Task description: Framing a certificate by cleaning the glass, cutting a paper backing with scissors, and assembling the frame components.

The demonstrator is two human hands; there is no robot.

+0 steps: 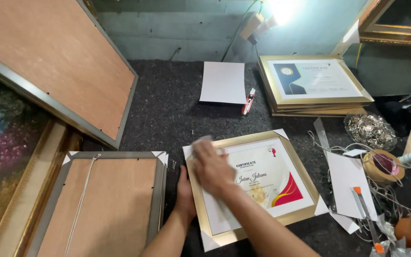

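- The left hand (185, 192) grips the left edge of a gold frame (305, 183), its fingers hidden under the frame's side, so how far they curl cannot be told.
- The right hand (212, 166) lies flat on the glass of that frame, fingers together and blurred, pressing what looks like a pale cloth (200, 143) at the frame's upper left corner.
- The gold frame lies face up on the dark bench (167, 109), directly under both hands, with a certificate (272, 178) behind its glass; four white cardboard corner guards show, one at each corner.
- Just left of the left hand lies one frame face down (112, 200), brown backing board up, with a hanging cord across it.
- Right of the right-hand fingers: loose white paper pieces (346, 178), one orange-tipped cutter (365, 209), two tape rolls (381, 166), a tangle of cord and a heap of small metal clips (369, 129).
- Beyond the fingers lies one white sheet (223, 82) with a red cutter (248, 102) touching its right edge.
- Farther right of that, a stack of gold frames (312, 83), the top one face up with a certificate; the count in the stack is unclear.
- Far left, one large frame (58, 62) leans back side out.
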